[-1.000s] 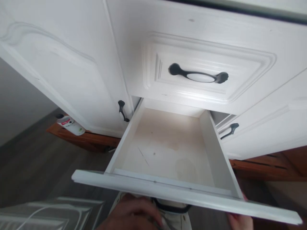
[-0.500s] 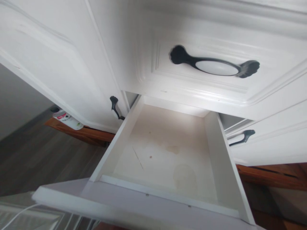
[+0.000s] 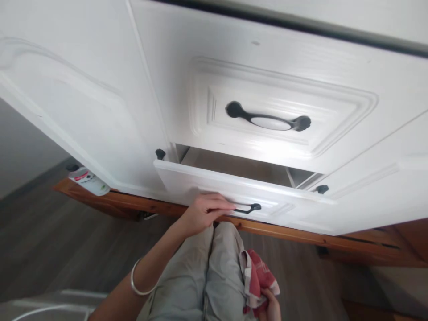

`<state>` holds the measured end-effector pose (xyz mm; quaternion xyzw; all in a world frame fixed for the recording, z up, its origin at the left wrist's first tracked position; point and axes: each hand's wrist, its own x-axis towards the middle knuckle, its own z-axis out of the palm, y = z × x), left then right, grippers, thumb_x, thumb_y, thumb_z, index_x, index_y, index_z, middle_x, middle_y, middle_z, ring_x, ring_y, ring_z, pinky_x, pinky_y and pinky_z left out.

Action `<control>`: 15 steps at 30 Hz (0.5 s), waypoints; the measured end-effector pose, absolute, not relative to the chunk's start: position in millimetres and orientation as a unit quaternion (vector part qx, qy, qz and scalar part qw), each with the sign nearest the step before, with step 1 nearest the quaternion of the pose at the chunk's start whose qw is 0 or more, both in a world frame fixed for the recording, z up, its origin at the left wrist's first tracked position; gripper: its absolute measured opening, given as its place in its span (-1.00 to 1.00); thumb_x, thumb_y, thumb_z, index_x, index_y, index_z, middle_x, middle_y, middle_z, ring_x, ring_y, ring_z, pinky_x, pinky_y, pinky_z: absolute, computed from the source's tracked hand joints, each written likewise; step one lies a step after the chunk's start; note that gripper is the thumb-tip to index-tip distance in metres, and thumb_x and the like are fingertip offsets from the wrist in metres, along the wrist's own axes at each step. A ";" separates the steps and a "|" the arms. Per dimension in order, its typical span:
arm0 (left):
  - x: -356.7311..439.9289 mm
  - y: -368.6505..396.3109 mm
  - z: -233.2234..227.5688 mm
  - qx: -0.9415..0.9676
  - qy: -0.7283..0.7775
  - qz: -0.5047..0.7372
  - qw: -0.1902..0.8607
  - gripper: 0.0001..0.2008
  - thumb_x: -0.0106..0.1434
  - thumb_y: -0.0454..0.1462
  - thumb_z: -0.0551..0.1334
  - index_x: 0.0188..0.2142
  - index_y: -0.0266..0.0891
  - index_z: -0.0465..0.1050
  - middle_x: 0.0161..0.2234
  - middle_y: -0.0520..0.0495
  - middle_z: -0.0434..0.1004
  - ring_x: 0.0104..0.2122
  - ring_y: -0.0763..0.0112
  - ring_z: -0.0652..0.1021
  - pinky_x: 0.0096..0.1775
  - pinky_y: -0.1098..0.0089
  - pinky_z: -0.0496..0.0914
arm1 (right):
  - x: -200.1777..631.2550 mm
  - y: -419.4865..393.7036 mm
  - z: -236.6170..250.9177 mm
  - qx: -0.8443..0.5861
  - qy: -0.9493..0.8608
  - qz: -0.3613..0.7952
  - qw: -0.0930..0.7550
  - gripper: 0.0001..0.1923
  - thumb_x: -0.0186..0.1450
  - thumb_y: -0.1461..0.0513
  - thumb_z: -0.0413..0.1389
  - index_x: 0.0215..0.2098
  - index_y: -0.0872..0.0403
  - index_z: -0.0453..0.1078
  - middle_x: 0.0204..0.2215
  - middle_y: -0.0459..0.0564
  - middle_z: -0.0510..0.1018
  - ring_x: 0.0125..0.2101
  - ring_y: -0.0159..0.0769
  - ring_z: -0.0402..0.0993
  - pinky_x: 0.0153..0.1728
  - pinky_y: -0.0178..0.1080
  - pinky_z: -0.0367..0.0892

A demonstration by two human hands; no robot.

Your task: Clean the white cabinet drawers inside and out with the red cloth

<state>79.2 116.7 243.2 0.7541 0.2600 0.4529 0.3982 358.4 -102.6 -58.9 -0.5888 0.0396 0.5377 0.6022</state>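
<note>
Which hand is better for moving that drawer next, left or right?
Probably the left hand: it is on the handle of the partly open drawer. The right hand is away from the drawer and holds a red-and-white cloth.

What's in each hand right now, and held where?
Left hand: lower drawer handle, by its left part. Right hand: red cloth, by its near end.

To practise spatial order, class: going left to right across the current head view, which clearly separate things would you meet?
White, dark-capped bottle → thin, pale, round bangle → left hand → crumpled red-and-white fabric cloth → dark right-hand door handle.
</note>
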 end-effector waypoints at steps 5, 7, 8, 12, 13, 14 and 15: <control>89.7 158.5 238.5 0.721 0.288 0.450 0.441 -0.78 0.35 -0.16 0.31 -0.12 -0.20 0.69 -0.22 -0.11 0.64 -0.65 0.69 0.40 -0.69 0.63 0.30 | 350.9 -90.7 -45.6 -0.576 0.081 0.548 0.601 -0.70 -0.35 0.23 0.41 -0.57 0.03 0.59 -0.51 0.03 0.68 -0.44 0.11 0.66 -0.35 0.06 0.61; 92.1 171.4 239.2 0.721 0.287 0.444 0.449 -0.76 0.35 -0.14 0.31 -0.14 -0.21 0.69 -0.23 -0.11 0.63 -0.64 0.67 0.41 -0.69 0.61 0.33 | 350.1 -87.2 -40.1 -0.586 0.030 0.533 0.610 -0.71 -0.32 0.17 0.40 -0.55 -0.09 0.59 -0.48 -0.02 0.69 -0.35 0.25 0.67 -0.38 0.18 0.60; 93.1 175.8 239.4 0.721 0.286 0.441 0.452 -0.76 0.35 -0.14 0.31 -0.14 -0.21 0.69 -0.22 -0.11 0.63 -0.64 0.66 0.41 -0.68 0.60 0.34 | 350.1 -85.3 -36.4 -0.588 0.007 0.524 0.617 -0.71 -0.29 0.13 0.40 -0.53 -0.16 0.60 -0.45 -0.05 0.69 -0.31 0.29 0.67 -0.41 0.22 0.60; 100.0 171.8 234.5 0.710 0.288 0.479 0.429 -0.76 0.35 -0.14 0.30 -0.15 -0.22 0.68 -0.22 -0.11 0.66 -0.64 0.65 0.42 -0.66 0.57 0.37 | 353.7 -67.4 4.4 -0.577 -0.035 0.500 0.645 -0.55 -0.21 0.01 0.42 -0.31 -0.19 0.63 -0.28 -0.02 0.72 -0.20 0.23 0.67 -0.32 0.17 0.63; 103.0 164.5 230.7 0.692 0.298 0.520 0.402 -0.77 0.35 -0.15 0.30 -0.16 -0.22 0.68 -0.23 -0.10 0.67 -0.63 0.64 0.43 -0.64 0.56 0.38 | 355.4 -58.6 24.0 -0.570 -0.041 0.486 0.661 -0.47 -0.20 0.01 0.43 -0.22 -0.13 0.62 -0.24 0.01 0.72 -0.18 0.17 0.67 -0.26 0.12 0.64; 106.3 154.6 225.3 0.667 0.311 0.568 0.369 -0.79 0.34 -0.16 0.32 -0.19 -0.22 0.68 -0.23 -0.10 0.68 -0.62 0.62 0.44 -0.61 0.55 0.40 | 357.4 -47.7 47.0 -0.562 -0.048 0.464 0.683 -0.37 -0.19 0.02 0.45 -0.12 -0.07 0.61 -0.21 0.03 0.71 -0.16 0.12 0.67 -0.21 0.08 0.64; 109.5 142.7 218.0 0.632 0.333 0.618 0.330 -0.81 0.33 -0.17 0.33 -0.22 -0.22 0.68 -0.24 -0.09 0.68 -0.59 0.61 0.46 -0.55 0.53 0.43 | 359.6 -35.0 72.4 -0.553 -0.056 0.430 0.712 -0.28 -0.17 0.04 0.46 -0.02 -0.01 0.56 -0.16 0.05 0.70 -0.14 0.07 0.66 -0.18 0.04 0.63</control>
